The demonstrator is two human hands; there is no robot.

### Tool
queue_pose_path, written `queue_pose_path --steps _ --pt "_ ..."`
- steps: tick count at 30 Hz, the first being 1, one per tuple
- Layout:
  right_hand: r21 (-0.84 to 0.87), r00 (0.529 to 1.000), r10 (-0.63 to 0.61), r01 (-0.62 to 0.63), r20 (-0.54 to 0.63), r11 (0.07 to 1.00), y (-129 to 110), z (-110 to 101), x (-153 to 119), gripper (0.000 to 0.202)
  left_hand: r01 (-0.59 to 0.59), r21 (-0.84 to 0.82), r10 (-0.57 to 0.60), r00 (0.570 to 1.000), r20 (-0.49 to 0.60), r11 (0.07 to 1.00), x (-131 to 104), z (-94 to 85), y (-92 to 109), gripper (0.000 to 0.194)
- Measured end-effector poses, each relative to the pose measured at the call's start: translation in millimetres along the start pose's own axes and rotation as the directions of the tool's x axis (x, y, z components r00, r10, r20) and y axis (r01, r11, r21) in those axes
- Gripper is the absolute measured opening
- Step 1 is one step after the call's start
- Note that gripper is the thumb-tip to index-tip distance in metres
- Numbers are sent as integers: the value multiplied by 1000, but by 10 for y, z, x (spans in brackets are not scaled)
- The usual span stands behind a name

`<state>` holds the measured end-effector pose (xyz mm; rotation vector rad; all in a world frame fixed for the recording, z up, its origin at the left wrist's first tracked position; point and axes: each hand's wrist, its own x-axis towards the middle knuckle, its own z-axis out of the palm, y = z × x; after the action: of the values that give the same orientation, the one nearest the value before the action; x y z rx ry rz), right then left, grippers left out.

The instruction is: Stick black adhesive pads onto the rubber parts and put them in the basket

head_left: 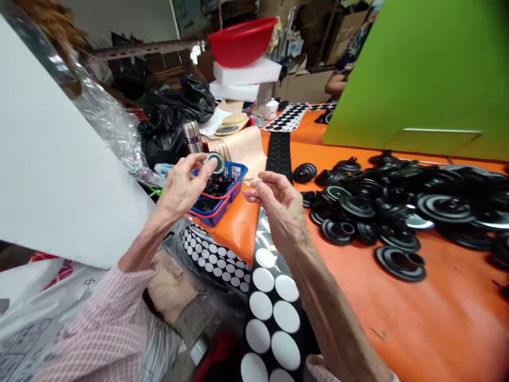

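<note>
My left hand (185, 183) pinches a small round black disc with a pale ring (215, 162) between thumb and fingers, above a blue plastic basket (238, 171). Black parts (217, 187) lie inside that basket. My right hand (278, 204) is at the table's near side, its thumb and index finger brought together, with a thin pale sliver at the tips that is too small to name. Beneath that hand runs a black strip with rows of white round stickers (261, 306). To its right lies a heap of black round parts (358, 206) on the orange tabletop (449, 302).
A steel flask (193, 137) stands behind the basket, near black plastic bags (175, 103). A red basin (242, 42) tops white foam blocks (248, 73). A green panel (421, 74) rises at the right, a white panel (59, 159) at the left. Another person's arm (337, 83) shows behind.
</note>
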<state>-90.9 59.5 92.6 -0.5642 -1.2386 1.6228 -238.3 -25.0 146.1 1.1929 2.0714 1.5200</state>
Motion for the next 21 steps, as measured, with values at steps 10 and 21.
queue_pose_path --steps 10,21 --pt "-792 988 -115 -12 -104 611 614 -1030 -1239 28 617 -210 -485 749 451 758 -1069 1023 -814 58" --pt "-826 972 -215 40 -100 563 564 -968 -1251 25 705 -494 -373 698 611 509 -1098 1242 -716 32"
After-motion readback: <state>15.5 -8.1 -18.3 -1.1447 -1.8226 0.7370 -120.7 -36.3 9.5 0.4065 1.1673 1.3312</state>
